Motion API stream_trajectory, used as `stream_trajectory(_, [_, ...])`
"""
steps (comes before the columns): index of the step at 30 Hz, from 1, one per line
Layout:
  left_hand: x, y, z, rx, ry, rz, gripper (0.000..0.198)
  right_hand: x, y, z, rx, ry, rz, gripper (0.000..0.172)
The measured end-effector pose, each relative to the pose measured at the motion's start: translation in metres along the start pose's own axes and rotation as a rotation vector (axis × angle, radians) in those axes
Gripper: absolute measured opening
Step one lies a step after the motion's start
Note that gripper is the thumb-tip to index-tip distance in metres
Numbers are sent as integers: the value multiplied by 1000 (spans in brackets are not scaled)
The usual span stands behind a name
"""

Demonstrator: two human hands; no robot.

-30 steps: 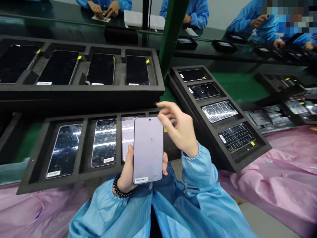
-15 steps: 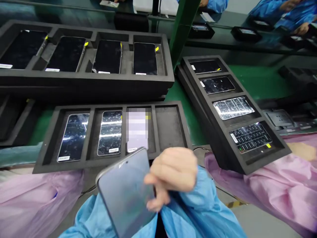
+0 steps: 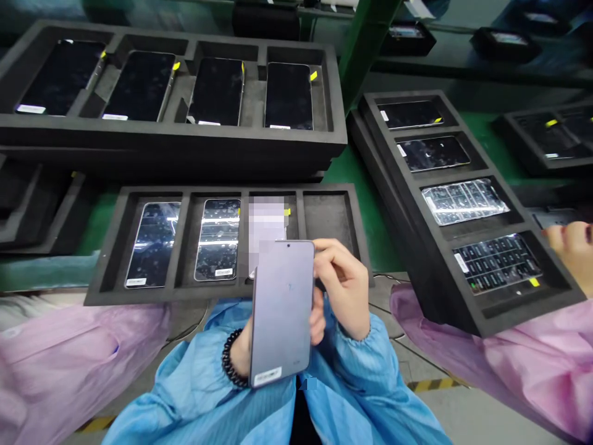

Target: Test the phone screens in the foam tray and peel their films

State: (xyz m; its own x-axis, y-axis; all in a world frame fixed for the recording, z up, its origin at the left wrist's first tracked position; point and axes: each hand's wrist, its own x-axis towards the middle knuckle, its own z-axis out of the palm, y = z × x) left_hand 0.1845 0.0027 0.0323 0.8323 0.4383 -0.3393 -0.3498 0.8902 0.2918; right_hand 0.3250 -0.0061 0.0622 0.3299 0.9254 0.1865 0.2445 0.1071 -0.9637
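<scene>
A smartphone (image 3: 282, 309) with a pale grey lit screen and a white label at its lower end is held up in front of me. My left hand (image 3: 317, 316) is closed round it from behind, fingertips showing along its right edge; the palm is hidden. At the phone's upper right corner, my right hand (image 3: 343, 281) has its fingers bent and pinched against the edge. Just beyond is a black foam tray (image 3: 178, 247) with phones in three of its compartments. The held phone partly covers the third one, which looks pixelated.
A stacked foam tray (image 3: 185, 139) with several dark phones lies at the back left. Another tall tray stack (image 3: 445, 272) with phones stands on the right. A green post (image 3: 365, 55) rises between them. People in pink sleeves (image 3: 532, 364) sit on both sides.
The phone has turned from tilted to nearly upright and shifted right. My right hand has moved to its top right corner. My view has shifted a little, and a neighbour's hand appears at right.
</scene>
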Motion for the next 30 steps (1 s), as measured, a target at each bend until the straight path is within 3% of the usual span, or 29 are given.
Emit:
stream_trajectory(3, [-16,18,10,-72,-60,-42,67,3,8,-5,-44,54,23,29])
stream_trajectory(5, [-20,23,11,-77,-105,-42,76,4,9,-8,-125,71,-41,28])
stream_trajectory(10, [-21,7,-4,-33,-116,44,82,2,-3,-16,-397,93,-456,17])
stream_trajectory(14, [-28,-10,-20,-72,-97,69,79,-6,-10,-22,-327,-12,-744,26])
stream_trajectory(16, [-34,-16,-26,-105,-57,59,76,-12,-9,-23,-275,-19,-766,33])
stream_trajectory(22, [-44,-30,-35,-132,-13,-53,92,-25,-4,-19,-196,36,-800,41])
stream_trajectory(30, [-49,-13,-14,-98,21,-91,81,-28,-3,-16,-139,86,-819,43])
